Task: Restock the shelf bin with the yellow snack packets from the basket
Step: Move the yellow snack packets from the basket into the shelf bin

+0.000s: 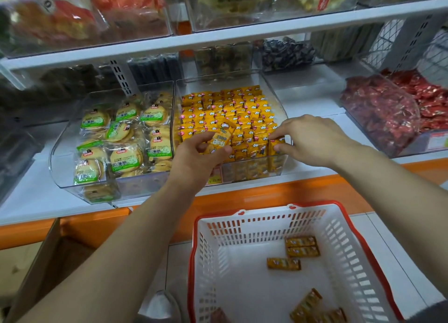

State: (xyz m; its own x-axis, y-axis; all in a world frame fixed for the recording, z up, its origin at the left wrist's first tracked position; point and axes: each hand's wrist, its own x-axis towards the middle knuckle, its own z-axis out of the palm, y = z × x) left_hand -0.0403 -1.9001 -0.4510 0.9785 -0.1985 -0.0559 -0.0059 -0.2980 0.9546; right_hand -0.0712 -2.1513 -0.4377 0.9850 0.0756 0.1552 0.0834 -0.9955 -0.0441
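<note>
While both arms reach up from the bottom of the frame, the left hand [196,153] sits at centre with its thumb and fingers curled round a yellow packet [221,138], held tilted just above the front rows. To its right, the right hand [312,138] pinches a second packet [276,145] between fingertips and thumb at the front right corner of the clear bin [213,83]. That bin stands on the white shelf [312,102] in the middle of the frame, packed with upright rows of yellow packets [230,111]. At lower right, a white basket [266,223] with a red rim holds a few loose packets [301,246] lying flat on its floor. Left of centre, touching the yellow bin, is a bin of green-labelled biscuits [116,133]; at the right edge, a bin of red sweets [388,111].
</note>
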